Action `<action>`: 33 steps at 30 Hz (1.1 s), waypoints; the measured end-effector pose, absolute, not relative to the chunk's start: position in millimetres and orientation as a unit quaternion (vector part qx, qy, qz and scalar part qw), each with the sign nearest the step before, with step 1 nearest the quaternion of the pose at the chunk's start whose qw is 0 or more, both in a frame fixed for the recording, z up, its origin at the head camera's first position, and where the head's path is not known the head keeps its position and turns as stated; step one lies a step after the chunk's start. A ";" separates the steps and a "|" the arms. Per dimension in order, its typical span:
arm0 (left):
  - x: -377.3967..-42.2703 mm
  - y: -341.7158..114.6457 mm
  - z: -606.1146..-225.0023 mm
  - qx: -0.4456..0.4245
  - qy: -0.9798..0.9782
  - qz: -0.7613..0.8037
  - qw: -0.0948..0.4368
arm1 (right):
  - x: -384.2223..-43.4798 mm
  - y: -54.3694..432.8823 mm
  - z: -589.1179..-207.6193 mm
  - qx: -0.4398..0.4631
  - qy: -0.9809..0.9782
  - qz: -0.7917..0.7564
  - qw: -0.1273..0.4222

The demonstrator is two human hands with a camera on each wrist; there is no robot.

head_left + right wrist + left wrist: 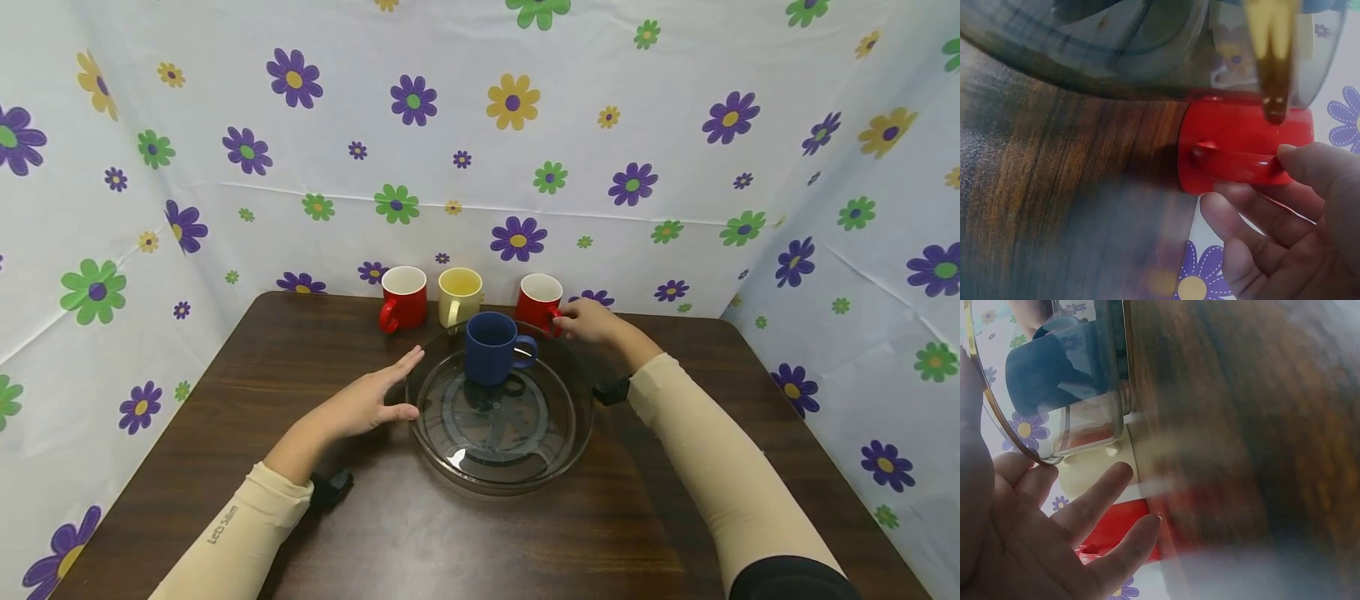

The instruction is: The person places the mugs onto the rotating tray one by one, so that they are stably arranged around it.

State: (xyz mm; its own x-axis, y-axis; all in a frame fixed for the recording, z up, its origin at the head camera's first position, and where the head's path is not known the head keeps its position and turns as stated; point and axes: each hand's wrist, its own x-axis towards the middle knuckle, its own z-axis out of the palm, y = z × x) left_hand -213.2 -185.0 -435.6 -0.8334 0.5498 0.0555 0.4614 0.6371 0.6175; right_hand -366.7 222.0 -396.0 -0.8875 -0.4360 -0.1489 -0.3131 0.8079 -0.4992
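A clear dark-tinted glass bowl (498, 482) stands mid-table, with a blue mug (487, 354) upright inside toward its back. My left hand (363, 404) is at the bowl's left side, fingers spread and fairly straight. In the left wrist view its fingertips meet the bowl's rim (1007, 428). Behind the bowl at the right is a red mug (532, 312), white inside. My right hand (592, 321) pinches that mug's handle (1235, 164), thumb on it in the right wrist view and the other fingers curled below.
Along the back edge of the dark wood table (360, 533) stand another red mug (407, 304) and a yellow mug (452, 308), left of the held one. Flower-patterned white cloth (450, 75) hangs behind and at both sides.
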 end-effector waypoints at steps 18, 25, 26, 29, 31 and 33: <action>-214.3 -184.5 -436.8 0.277 0.899 0.332 0.073 | -369.6 227.7 -403.8 -0.116 0.882 -0.408 0.207; -213.7 -184.6 -436.7 0.276 0.900 0.329 0.072 | -370.4 227.4 -407.4 -0.093 0.862 -0.449 0.217; -213.6 -184.5 -436.5 0.275 0.900 0.329 0.074 | -370.6 227.3 -407.9 -0.089 0.859 -0.454 0.218; -213.7 -184.2 -435.8 0.273 0.901 0.329 0.078 | -370.7 227.2 -408.9 -0.083 0.854 -0.465 0.219; -213.9 -184.5 -435.6 0.271 0.901 0.328 0.081 | -371.0 227.0 -409.3 -0.080 0.849 -0.475 0.219; -214.3 -185.1 -435.8 0.270 0.903 0.326 0.080 | -371.9 226.6 -410.2 -0.081 0.845 -0.482 0.218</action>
